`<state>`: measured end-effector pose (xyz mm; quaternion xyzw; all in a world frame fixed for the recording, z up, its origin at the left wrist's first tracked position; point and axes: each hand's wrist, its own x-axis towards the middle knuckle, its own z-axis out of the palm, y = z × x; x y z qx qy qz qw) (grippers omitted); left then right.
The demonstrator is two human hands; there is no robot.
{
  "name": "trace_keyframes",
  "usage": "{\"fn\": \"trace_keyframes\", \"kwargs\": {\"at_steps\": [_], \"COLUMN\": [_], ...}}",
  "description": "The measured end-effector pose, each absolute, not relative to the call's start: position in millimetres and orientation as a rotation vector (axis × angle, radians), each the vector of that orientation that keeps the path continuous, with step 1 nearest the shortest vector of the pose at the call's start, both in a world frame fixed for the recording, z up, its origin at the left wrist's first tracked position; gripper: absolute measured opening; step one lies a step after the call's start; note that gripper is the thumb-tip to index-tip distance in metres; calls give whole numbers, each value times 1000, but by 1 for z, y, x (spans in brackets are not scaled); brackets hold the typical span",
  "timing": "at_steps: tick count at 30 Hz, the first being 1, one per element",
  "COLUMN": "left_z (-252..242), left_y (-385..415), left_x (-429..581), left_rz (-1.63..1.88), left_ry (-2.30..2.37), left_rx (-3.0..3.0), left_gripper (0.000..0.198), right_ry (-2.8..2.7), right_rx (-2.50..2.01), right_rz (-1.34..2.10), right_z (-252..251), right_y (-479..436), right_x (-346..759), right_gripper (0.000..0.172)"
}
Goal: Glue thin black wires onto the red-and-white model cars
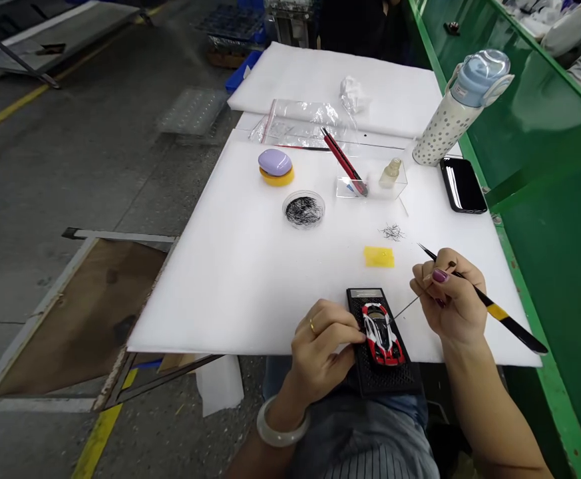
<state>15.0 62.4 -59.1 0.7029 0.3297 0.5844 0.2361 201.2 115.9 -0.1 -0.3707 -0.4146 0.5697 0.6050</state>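
A red, white and black model car (383, 336) sits on a black display base (390, 382) at the table's front edge. My left hand (323, 349) is closed at their left side, its fingertips against the car. Pinched in my right hand (452, 293) is a thin needle-like rod (407, 308), its tip at the car's right side; whether it touches cannot be told. The same hand also holds black tweezers (507, 319) with a yellow band, their points directed away up left. Beyond the base lie a yellow pad (379, 257) and a small pile of short black strands (392, 232).
A round dish (303, 210) holds many black strands. Behind it are a purple-and-yellow oval object (275, 166) and a clear tray (347, 189) with a red-black pen-like tool and small bottle. A phone (464, 185) and water bottle (450, 123) stand along the green right-hand barrier (540, 219).
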Motion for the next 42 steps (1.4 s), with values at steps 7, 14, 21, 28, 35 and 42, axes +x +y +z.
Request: {"fn": "trace_keyframes", "kwargs": {"at_steps": [7,14,21,28,35,42], "left_z": [-58,-58,-59,-59,-60,-63], "left_y": [62,63,63,64,63,62], "left_x": [15,15,16,17,17,18], "left_rz": [1597,1594,1605,1631,1617,1634], "left_ry": [904,907,901,885,885,892], "left_rx": [1925,1928,1917,1917,1925,1946], "left_gripper": [19,19,15,15,14,14], "right_ry": [-963,-992,-1091,-1599,-1630,-1739], "right_rx": [-857,-912,-961,-1084,-1285,-1442], "right_rz": [1302,1258,242,-288,-173,-64], "right_z": [-3,-4,13,65,52,34], "right_y": [116,115,126,210,264,274], "right_x": [204,202,231,243,230,230], "right_gripper": [39,38,30,22,24,25]}}
